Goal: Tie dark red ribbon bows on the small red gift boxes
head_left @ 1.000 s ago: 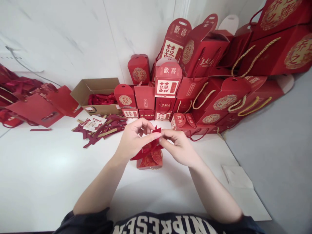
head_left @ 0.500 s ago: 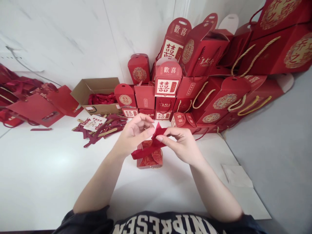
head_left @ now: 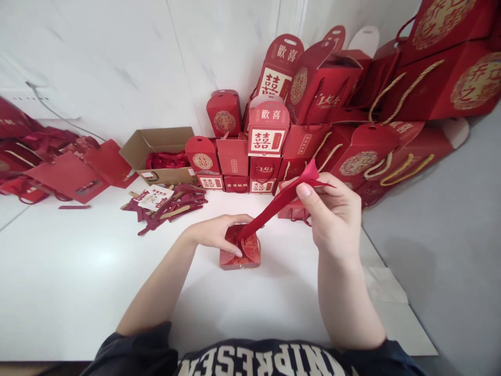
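Observation:
A small red gift box point(head_left: 245, 256) stands on the white table point(head_left: 78, 271) in front of me. My left hand point(head_left: 217, 235) rests on its top, fingers pressed down on the closed flaps. A red ribbon point(head_left: 274, 206) runs taut from the box top up and to the right. My right hand point(head_left: 332, 209) is raised above the table and pinches the ribbon's free end between thumb and fingers.
Stacked red gift boxes and bags with gold rope handles point(head_left: 352, 130) fill the back right. An open cardboard box point(head_left: 156, 151) of red ribbon sits at the back left, dark red tags and cut pieces point(head_left: 164, 203) before it, flat red bags point(head_left: 70, 175) at far left.
Both hands were together at the ribbon over the box. Now my right hand has pulled the ribbon up and to the right, and my left hand has dropped onto the box top.

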Action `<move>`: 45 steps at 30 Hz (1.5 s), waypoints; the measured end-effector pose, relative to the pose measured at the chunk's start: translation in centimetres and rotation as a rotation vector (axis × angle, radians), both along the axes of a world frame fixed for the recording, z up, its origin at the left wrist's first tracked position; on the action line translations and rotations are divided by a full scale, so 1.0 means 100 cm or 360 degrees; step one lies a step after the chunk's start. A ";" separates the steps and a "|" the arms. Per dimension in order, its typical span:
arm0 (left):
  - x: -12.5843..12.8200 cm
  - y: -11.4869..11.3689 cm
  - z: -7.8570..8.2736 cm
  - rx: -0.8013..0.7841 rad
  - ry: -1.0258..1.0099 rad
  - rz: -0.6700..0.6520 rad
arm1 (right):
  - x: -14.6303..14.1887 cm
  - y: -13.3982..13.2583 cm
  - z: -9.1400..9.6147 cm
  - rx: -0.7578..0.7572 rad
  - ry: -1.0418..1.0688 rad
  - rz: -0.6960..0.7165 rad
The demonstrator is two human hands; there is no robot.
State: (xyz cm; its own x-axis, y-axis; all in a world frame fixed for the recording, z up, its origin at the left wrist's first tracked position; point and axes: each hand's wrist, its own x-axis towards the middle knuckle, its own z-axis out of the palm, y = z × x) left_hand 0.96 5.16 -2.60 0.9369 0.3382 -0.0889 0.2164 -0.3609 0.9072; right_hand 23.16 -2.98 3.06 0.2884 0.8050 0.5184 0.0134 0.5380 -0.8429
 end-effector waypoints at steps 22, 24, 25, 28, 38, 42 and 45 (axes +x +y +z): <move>0.028 -0.014 -0.049 -0.0215 -0.0377 0.0293 | -0.003 -0.002 0.018 0.0099 -0.0309 -0.0031; 0.028 -0.014 -0.050 -0.0224 -0.0376 0.0278 | -0.005 -0.004 0.023 0.0124 -0.0364 0.0010; 0.028 -0.014 -0.050 -0.0210 -0.0372 0.0274 | -0.005 -0.005 0.025 0.0131 -0.0383 0.0020; 0.029 -0.015 -0.050 -0.0036 -0.0353 0.0314 | -0.004 -0.007 0.028 0.0141 -0.0415 0.0002; 0.040 -0.022 -0.036 0.0147 -0.0291 0.0408 | -0.002 -0.015 0.028 0.0044 -0.0447 0.0028; 0.044 -0.023 -0.043 -0.0089 -0.0376 0.0481 | -0.006 -0.013 0.028 0.0034 -0.0429 0.0042; 0.045 -0.023 -0.047 -0.0177 -0.0401 0.0579 | -0.005 -0.010 0.026 0.0063 -0.0424 0.0004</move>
